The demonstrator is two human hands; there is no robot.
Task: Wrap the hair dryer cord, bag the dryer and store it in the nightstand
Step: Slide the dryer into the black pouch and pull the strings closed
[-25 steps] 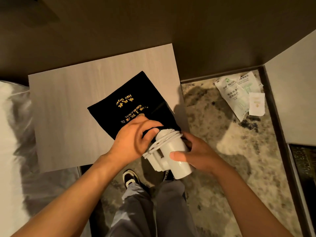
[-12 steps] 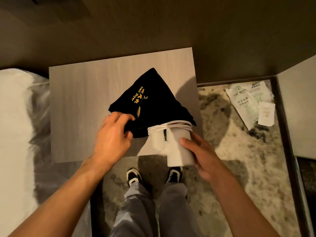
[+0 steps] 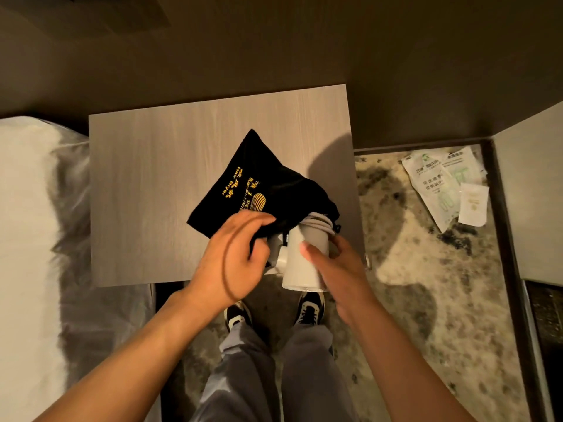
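Note:
A black cloth bag (image 3: 262, 184) with gold "Hair Dryer" lettering lies on the light wooden nightstand top (image 3: 158, 184). My left hand (image 3: 234, 260) pinches the bag's near edge at its mouth. The white hair dryer (image 3: 300, 263), its cord wound around the barrel, sits at the nightstand's front edge with its far end inside the bag's mouth. My right hand (image 3: 338, 263) grips the dryer's barrel from the right. The bag's drawstring loops over my left hand.
A bed with white bedding (image 3: 33, 226) lies to the left of the nightstand. Printed packets (image 3: 441, 184) lie on the patterned carpet (image 3: 420, 284) to the right. A pale wall panel (image 3: 533, 190) stands at far right. My shoes (image 3: 307, 309) are below the nightstand's front edge.
The bag's mouth has come over the dryer's far end, covering more of the wound cord. My left hand has shifted right along the bag's edge. The camera moved slightly.

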